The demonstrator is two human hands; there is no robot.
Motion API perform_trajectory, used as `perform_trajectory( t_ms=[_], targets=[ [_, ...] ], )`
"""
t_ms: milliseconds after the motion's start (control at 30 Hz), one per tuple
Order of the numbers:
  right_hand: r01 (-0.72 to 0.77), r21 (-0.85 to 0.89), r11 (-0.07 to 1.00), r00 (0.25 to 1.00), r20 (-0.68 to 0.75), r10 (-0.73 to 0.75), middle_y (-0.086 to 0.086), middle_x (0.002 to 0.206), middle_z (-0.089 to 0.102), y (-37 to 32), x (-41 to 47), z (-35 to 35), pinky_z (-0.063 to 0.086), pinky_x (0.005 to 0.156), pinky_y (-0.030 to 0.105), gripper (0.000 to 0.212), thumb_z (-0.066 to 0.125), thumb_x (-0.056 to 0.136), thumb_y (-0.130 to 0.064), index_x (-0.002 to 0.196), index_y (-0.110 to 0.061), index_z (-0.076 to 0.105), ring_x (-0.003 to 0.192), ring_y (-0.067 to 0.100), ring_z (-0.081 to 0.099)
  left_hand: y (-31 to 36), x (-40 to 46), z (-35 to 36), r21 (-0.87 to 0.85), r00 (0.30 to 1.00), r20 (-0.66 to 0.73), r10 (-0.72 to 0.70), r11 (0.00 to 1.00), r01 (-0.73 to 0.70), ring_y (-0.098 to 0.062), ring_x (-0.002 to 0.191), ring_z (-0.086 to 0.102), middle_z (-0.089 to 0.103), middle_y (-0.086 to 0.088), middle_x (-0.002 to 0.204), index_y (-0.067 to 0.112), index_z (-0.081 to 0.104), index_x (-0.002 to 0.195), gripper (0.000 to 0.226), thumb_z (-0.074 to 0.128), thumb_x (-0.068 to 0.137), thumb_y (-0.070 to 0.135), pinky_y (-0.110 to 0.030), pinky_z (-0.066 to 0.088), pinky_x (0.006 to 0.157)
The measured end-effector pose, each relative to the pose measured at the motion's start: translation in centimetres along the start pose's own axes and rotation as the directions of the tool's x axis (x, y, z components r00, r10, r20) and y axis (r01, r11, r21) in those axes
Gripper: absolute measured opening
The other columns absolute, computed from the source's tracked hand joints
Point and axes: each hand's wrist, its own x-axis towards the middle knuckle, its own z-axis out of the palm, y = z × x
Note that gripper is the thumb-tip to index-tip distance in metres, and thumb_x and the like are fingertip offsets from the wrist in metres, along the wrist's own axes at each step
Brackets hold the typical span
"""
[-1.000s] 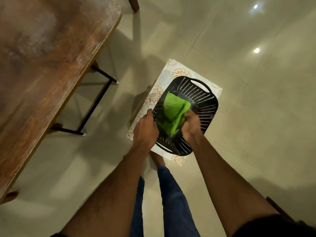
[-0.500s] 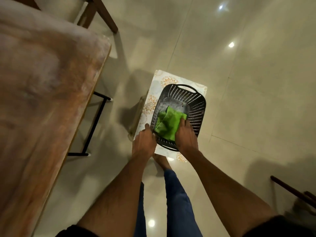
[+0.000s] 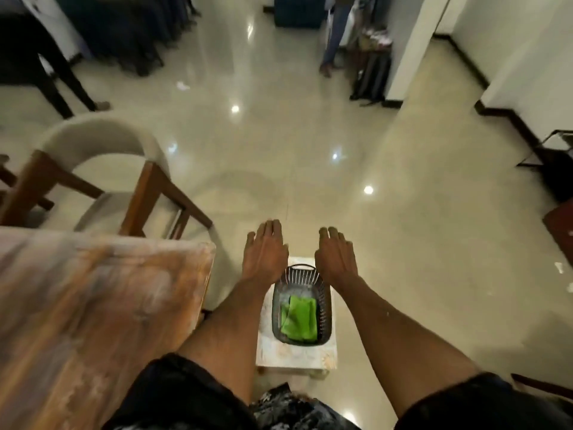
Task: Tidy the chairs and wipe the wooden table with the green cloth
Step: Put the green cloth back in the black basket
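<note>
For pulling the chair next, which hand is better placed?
Probably the left hand: it is open, empty and nearer the chair. The right hand is also open but farther away.

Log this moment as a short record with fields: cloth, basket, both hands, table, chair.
cloth: green cloth lies folded inside the basket
basket: dark slatted basket sits on a small patterned stool
left hand: left hand held out flat above the floor, fingers straight, holds nothing
right hand: right hand the same, holds nothing
table: wooden table at left, surface blurred
chair: white-backed chair stands at the table's far end
</note>
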Motion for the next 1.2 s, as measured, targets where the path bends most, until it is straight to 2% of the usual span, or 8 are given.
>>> perform_trajectory(
  t_ms=[100, 200, 433, 633, 967, 1100, 1200],
  targets=[
    [0.003, -0.003, 1.0, 0.986, -0.165, -0.004, 0.02, 0.138, 0.056, 0.1, 4.0, -6.7, 0.046, 0.098, 0.05, 0.051, 0.056, 0.095, -0.01, 0.145, -0.003, 0.048, 0.123, 0.041, 0.057, 1.6, 3.8, -5.4, 0.078, 0.988, -0.13, 0.078, 0.995, -0.069, -0.029, 0.149, 0.04, 0.045, -0.013, 0.158, 0.005, 0.033, 0.157, 0.062, 0.05, 0.107, 0.037, -0.048, 0.033, 0.118],
    [0.01, -0.014, 1.0, 0.948, -0.317, -0.013, 0.018, 0.13, 0.059, 0.6, 6.7, -12.9, 0.046, 0.093, 0.05, 0.042, 0.052, 0.093, -0.007, 0.136, -0.004, 0.053, 0.116, 0.039, 0.059, 3.4, 6.5, -10.6, 0.152, 0.963, -0.227, 0.148, 0.982, -0.115, -0.03, 0.154, 0.035, 0.038, -0.016, 0.165, 0.003, 0.029, 0.16, 0.067, 0.047, 0.108, 0.042, -0.049, 0.032, 0.12],
    [0.046, -0.1, 0.994, 0.838, -0.538, -0.093, 0.012, 0.122, 0.063, 0.6, 10.7, -22.1, 0.047, 0.092, 0.046, 0.029, 0.048, 0.098, -0.012, 0.125, -0.01, 0.056, 0.109, 0.032, 0.061, 6.3, 9.0, -17.4, 0.204, 0.904, -0.376, 0.204, 0.97, -0.134, -0.03, 0.164, 0.013, 0.016, -0.016, 0.176, 0.003, 0.015, 0.166, 0.077, 0.035, 0.11, 0.053, -0.048, 0.023, 0.127],
    [0.08, -0.156, 0.985, 0.79, -0.592, -0.158, 0.014, 0.129, 0.062, 1.3, 11.5, -24.0, 0.047, 0.101, 0.045, 0.034, 0.047, 0.106, -0.029, 0.132, -0.008, 0.055, 0.116, 0.031, 0.06, 7.9, 9.6, -20.2, 0.208, 0.871, -0.443, 0.215, 0.969, -0.133, -0.029, 0.165, 0.006, 0.004, -0.013, 0.178, 0.007, 0.007, 0.169, 0.08, 0.024, 0.11, 0.058, -0.048, 0.015, 0.131],
    [0.081, -0.187, 0.979, 0.764, -0.619, -0.181, 0.015, 0.141, 0.058, 2.6, 11.3, -23.5, 0.045, 0.109, 0.047, 0.046, 0.046, 0.109, -0.044, 0.139, -0.009, 0.051, 0.128, 0.032, 0.057, 8.0, 9.4, -20.8, 0.241, 0.868, -0.457, 0.197, 0.966, -0.092, -0.029, 0.165, 0.005, 0.005, -0.013, 0.178, 0.009, 0.008, 0.169, 0.081, 0.023, 0.109, 0.061, -0.048, 0.014, 0.131],
    [0.116, -0.141, 0.983, 0.742, -0.645, -0.18, 0.013, 0.139, 0.058, 2.7, 10.2, -25.0, 0.044, 0.11, 0.045, 0.047, 0.047, 0.108, -0.045, 0.139, -0.011, 0.051, 0.127, 0.03, 0.057, 8.2, 9.2, -21.2, 0.25, 0.862, -0.465, 0.202, 0.964, -0.091, -0.028, 0.165, 0.004, 0.004, -0.013, 0.178, 0.008, 0.007, 0.169, 0.081, 0.023, 0.109, 0.061, -0.048, 0.012, 0.13],
    [0.196, 0.02, 0.98, 0.653, -0.749, -0.115, 0.013, 0.137, 0.059, 2.7, 7.8, -30.2, 0.042, 0.112, 0.044, 0.044, 0.053, 0.105, -0.041, 0.138, -0.011, 0.052, 0.125, 0.029, 0.058, 7.7, 9.0, -21.4, 0.247, 0.856, -0.477, 0.201, 0.965, -0.089, -0.027, 0.165, 0.003, 0.003, -0.013, 0.178, 0.007, 0.006, 0.169, 0.081, 0.02, 0.108, 0.059, -0.048, 0.013, 0.13]
  ],
)
